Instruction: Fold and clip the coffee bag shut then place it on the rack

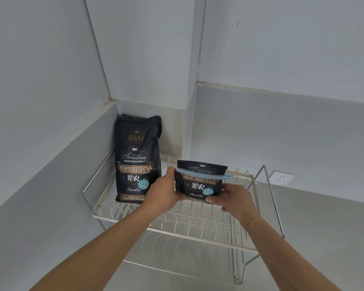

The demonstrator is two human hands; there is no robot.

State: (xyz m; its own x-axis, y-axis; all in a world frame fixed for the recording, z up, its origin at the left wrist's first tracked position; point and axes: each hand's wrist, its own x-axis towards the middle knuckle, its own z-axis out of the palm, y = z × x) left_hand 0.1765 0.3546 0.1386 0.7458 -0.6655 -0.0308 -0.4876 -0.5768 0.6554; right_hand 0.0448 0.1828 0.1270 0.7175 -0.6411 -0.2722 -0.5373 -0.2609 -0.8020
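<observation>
Folded bag: the black coffee bag (pixel 200 183), glossy and crinkled, its top turned down, is held upright over the upper tier of the rack; whether its base touches the wires I cannot tell.
Clip: a long pale-blue clip (pixel 204 174) runs across the fold, edge to edge, sticking out a little on the right.
Left hand: the left hand (pixel 166 193) grips the bag's left edge, thumb on top near the clip's end, fingers curled behind.
Right hand: the right hand (pixel 232 201) pinches the bag's lower right corner, thumb on the front face.
Rack: a two-tier wire rack (pixel 177 229) of thin pale metal rods, with upright prongs in rows and looped side handles.
Open room: bare wires lie in front of the held bag and to its right.
Neighbour: a taller, unfolded bag (pixel 136 162) of the same print stands at the rack's back left, close to the left hand.
Edges: grey walls meet in a corner just behind the tall bag; a wall socket (pixel 281 177) sits past the rack's right handle.
</observation>
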